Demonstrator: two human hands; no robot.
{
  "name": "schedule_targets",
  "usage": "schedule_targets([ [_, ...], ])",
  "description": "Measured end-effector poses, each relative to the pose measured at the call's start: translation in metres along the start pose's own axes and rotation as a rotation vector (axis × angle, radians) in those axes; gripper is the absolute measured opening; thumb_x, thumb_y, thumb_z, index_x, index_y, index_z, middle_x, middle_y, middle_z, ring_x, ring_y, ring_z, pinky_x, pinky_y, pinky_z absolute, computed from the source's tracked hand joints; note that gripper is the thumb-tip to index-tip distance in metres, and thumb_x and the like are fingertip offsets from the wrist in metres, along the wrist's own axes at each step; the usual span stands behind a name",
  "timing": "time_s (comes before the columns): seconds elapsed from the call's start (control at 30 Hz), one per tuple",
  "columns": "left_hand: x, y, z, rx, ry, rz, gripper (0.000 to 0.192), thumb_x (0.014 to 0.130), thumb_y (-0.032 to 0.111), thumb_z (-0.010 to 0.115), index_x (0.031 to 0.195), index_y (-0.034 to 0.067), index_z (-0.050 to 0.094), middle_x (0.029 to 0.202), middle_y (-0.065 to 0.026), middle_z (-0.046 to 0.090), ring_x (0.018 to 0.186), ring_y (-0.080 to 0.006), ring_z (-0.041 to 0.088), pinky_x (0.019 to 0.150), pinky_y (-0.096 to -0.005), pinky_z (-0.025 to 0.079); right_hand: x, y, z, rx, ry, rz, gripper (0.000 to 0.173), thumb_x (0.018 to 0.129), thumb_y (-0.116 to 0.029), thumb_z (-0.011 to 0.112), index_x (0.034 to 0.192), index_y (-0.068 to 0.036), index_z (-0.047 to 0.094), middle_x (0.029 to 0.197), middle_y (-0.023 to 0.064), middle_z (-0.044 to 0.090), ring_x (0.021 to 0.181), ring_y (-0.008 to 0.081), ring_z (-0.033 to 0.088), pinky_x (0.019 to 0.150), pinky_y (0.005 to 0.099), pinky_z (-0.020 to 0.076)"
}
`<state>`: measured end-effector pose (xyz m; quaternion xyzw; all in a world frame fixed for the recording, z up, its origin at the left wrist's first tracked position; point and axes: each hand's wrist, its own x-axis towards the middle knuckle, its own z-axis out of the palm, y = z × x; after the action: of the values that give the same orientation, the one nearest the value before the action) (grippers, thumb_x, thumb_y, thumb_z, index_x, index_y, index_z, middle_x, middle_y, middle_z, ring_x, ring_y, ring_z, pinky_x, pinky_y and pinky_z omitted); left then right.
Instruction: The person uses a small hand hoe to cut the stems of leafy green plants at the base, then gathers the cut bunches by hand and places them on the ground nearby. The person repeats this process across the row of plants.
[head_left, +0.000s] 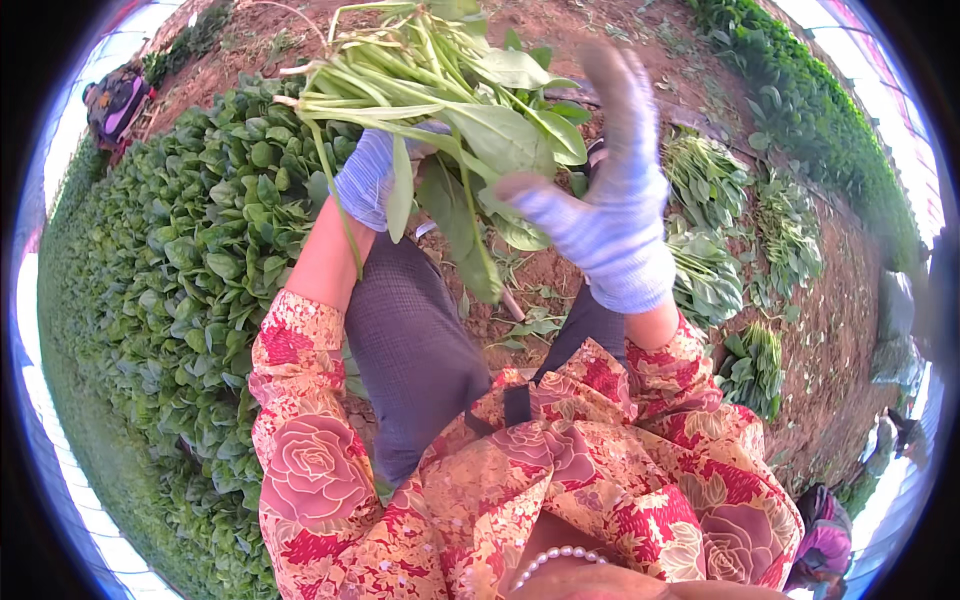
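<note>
A loose bunch of leafy greens that look like spinach (420, 97) lies across my left hand (375, 176), which wears a blue-and-white knit glove and grips it from below. Its stems and root ends point left; broad leaves hang down to the right. Much of my left hand's fingers is hidden behind the leaves. To the right of the bunch, my right hand (615, 202) is raised in a matching glove, thumb and fingers spread, with nothing in it. The glove's fingertips are soiled and blurred. Between my knees, a short tan rod, perhaps a handle (512, 304), rests on the soil.
Dense growing spinach (202, 277) fills the left side. Several cut bunches (705, 180) lie on the soil (840, 337) to my right. Another green row (817, 97) runs along the far right. Other people crouch at upper left (116, 105) and lower right (821, 532).
</note>
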<state>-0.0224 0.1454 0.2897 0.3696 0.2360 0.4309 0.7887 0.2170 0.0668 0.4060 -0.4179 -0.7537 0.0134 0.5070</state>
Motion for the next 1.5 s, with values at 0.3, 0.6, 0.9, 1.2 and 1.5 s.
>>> schedule_targets([
  [0.3,-0.042,-0.115,0.052,0.034,0.210,-0.042,0.040,0.083,0.002,0.061,0.122,0.006,0.053,0.116,-0.0050,0.060,0.106,-0.0191,0.058,0.093,-0.0338,0.047,-0.130,0.042,0.055,0.761,-0.216,0.819,0.102,0.067,-0.027,0.084,0.145,-0.001,0.023,0.140,0.0185,0.040,0.129,0.0239,0.039,0.106,0.0336,0.0341],
  [0.6,-0.052,-0.129,0.061,-0.418,0.179,-0.032,0.052,0.075,0.024,0.077,0.119,0.004,0.056,0.117,-0.0062,0.060,0.106,-0.0205,0.058,0.096,-0.0396,0.047,-0.146,0.047,0.051,0.536,-0.344,1.022,0.053,0.083,-0.029,0.069,0.127,-0.007,0.050,0.118,0.0138,0.061,0.107,0.0223,0.059,0.093,0.0319,0.0449],
  [0.9,-0.048,-0.127,0.067,-0.003,0.236,-0.067,0.048,0.080,0.020,0.074,0.121,0.004,0.058,0.118,-0.0054,0.061,0.109,-0.0171,0.057,0.096,-0.0332,0.045,-0.153,0.007,0.047,-0.147,-0.443,0.510,0.079,0.073,-0.031,0.072,0.136,-0.001,0.036,0.129,0.0235,0.047,0.118,0.0397,0.047,0.100,0.0413,0.0395],
  [1.2,-0.057,-0.153,0.038,0.030,0.177,-0.047,0.043,0.078,0.007,0.075,0.117,0.006,0.057,0.104,-0.0031,0.063,0.090,-0.0125,0.061,0.077,-0.0239,0.053,-0.138,0.029,-0.027,0.243,-0.306,0.514,0.030,0.077,0.010,0.054,0.101,-0.002,0.067,0.108,0.0128,0.064,0.097,0.0227,0.063,0.085,0.0287,0.0499],
  [1.5,-0.053,-0.183,0.016,0.549,0.001,0.027,0.055,0.079,0.023,0.075,0.125,0.005,0.051,0.116,-0.0061,0.061,0.101,-0.0174,0.059,0.087,-0.0303,0.050,-0.103,0.033,-0.008,0.010,-0.425,0.167,0.032,0.068,-0.016,0.075,0.099,-0.016,0.069,0.104,0.0078,0.059,0.099,0.0284,0.056,0.084,0.0380,0.0482],
])
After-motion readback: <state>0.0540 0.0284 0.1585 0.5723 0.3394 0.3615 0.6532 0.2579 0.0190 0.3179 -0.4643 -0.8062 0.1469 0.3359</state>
